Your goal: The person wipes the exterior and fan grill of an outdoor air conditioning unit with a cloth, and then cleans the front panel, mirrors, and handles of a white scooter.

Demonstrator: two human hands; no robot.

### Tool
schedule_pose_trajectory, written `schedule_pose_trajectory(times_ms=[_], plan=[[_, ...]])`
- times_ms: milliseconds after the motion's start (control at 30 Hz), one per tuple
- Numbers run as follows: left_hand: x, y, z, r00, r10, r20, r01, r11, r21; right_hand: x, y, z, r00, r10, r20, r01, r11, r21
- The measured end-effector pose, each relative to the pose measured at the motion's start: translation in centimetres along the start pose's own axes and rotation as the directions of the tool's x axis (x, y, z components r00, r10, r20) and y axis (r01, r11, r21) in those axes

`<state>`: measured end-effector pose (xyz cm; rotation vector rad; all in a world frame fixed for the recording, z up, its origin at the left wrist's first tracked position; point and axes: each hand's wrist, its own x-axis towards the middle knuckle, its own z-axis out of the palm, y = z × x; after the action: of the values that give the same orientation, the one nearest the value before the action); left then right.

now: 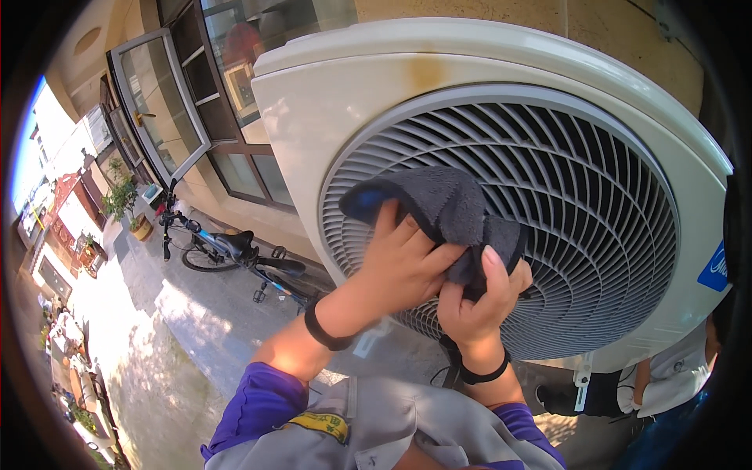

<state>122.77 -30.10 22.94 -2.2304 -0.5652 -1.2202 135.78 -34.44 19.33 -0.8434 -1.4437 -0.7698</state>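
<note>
A dark grey terry cloth (440, 197) is bunched up in front of the round fan grille (587, 176) of a white air-conditioner outdoor unit (299, 117). My left hand (405, 258) grips the cloth's lower left side, with fingers spread over its folds. My right hand (484, 294) pinches the lower right part between thumb and fingers. Part of the grille's left side is hidden behind the cloth and my hands. Both wrists wear black bands. A brownish stain (427, 71) marks the casing above the grille.
Metal brackets (581, 382) project below the unit. A person (670, 376) in light clothing is at the lower right. To the left, a bicycle (235, 247) stands by the wall near an open window sash (158, 106). A potted plant (141, 226) stands beyond.
</note>
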Motion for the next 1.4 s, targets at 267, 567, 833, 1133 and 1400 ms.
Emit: schedule_pose_trajectory(times_ms=[267,567,833,1133,1400], plan=[[0.1,0.0,1.9,0.997,-0.018,-0.079,0.025,0.997,0.079,1.6,1.0,0.8,0.999,-0.027,-0.033,0.021,0.984,-0.176],[-7.9,0.4,4.8,0.993,-0.107,-0.048,0.112,0.987,0.115,-3.0,-0.1,2.6,0.999,-0.051,0.008,0.051,0.995,-0.086],[-8.7,2.2,3.0,0.982,-0.176,0.072,0.182,0.979,-0.091,-5.0,-0.6,1.3,0.999,-0.009,0.037,0.004,0.992,0.123],[-2.9,2.7,3.6,0.994,-0.109,-0.010,0.109,0.994,-0.029,-0.6,1.7,0.2,0.993,0.004,-0.115,-0.030,0.974,-0.224],[-10.6,2.5,6.2,0.971,-0.203,0.125,0.214,0.973,-0.086,-6.8,1.0,1.8,0.997,-0.059,0.044,0.064,0.990,-0.128]])
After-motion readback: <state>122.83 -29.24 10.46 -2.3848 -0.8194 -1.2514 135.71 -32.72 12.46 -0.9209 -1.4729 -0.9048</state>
